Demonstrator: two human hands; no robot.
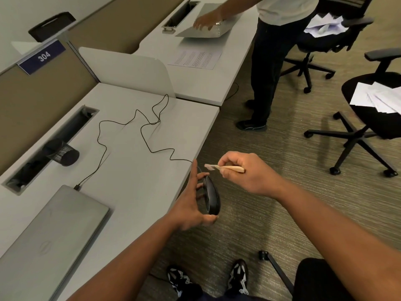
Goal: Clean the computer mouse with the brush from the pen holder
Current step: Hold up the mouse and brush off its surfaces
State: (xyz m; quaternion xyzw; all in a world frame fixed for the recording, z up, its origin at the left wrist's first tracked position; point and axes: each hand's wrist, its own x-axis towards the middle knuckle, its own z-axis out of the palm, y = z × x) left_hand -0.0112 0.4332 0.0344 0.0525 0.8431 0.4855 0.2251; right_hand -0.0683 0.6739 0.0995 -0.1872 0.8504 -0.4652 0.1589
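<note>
The left hand (191, 205) pinches the computer mouse (211, 197) on edge, thumb under its near end and fingertips at its far end, just off the right edge of the desk (134, 170) and over the carpet. The right hand (247, 174) is closed on the brush (223, 168), its pale head pointing left, just above and apart from the mouse's far end. The step in hand looks like brushing itself; the next move calls for lowering the bristles onto the shell while the left hand steadies it. The bristles are blurred, and which face of the mouse is turned toward the brush is hard to tell. The cable (152, 131) trails far across the desk; the dark mesh pen holder (63, 153) stands at the left.
</note>
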